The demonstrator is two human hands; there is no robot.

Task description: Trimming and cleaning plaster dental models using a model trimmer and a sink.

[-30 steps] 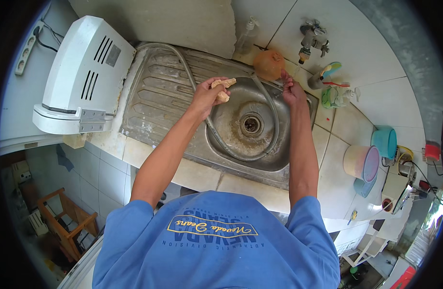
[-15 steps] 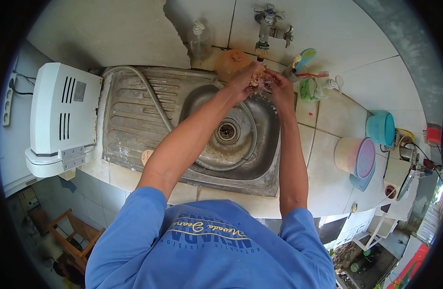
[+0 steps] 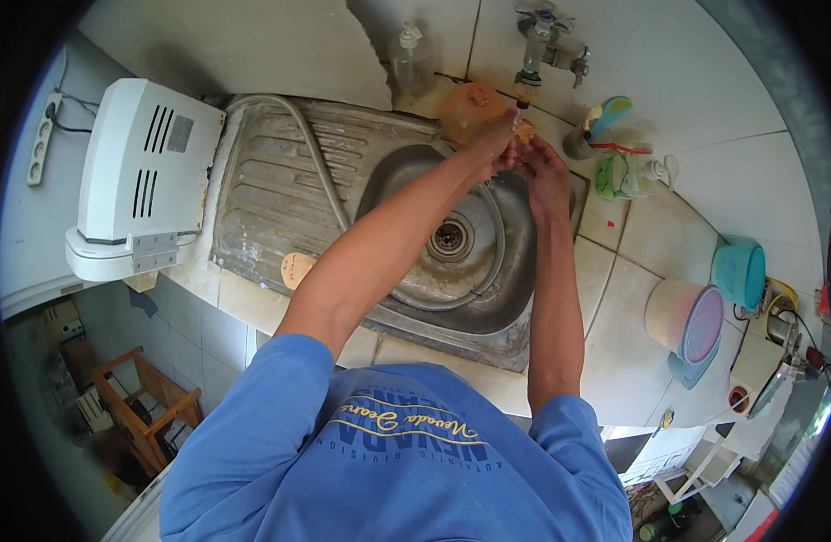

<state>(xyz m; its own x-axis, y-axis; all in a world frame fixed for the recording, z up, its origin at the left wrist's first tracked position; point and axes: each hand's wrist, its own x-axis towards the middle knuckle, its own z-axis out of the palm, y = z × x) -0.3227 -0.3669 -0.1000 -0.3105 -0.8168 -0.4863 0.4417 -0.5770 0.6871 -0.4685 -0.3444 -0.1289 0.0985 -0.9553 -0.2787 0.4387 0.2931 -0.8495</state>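
Pale orange lump (image 3: 524, 133), one: sat grasped in fingers of left hand (image 3: 494, 142), those of right hand (image 3: 546, 174) touching it, their hold unclear. Tap (image 3: 528, 76): stood just above the fingers, seemingly so water (image 3: 518, 117) struck it.

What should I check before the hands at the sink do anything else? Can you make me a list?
1. Little piece held up: ok. The pale piece shows between the fingers of the left hand and right hand.
2. Hands by the tap: ok. They are just below the tap.
3. Drain uncovered: ok. Nothing lies over the drain.
4. Basin free of clutter: not ok. The grey hose curls inside the basin.
5. Piece clean all over: cannot tell. It's small here, and fingers partly cover it.
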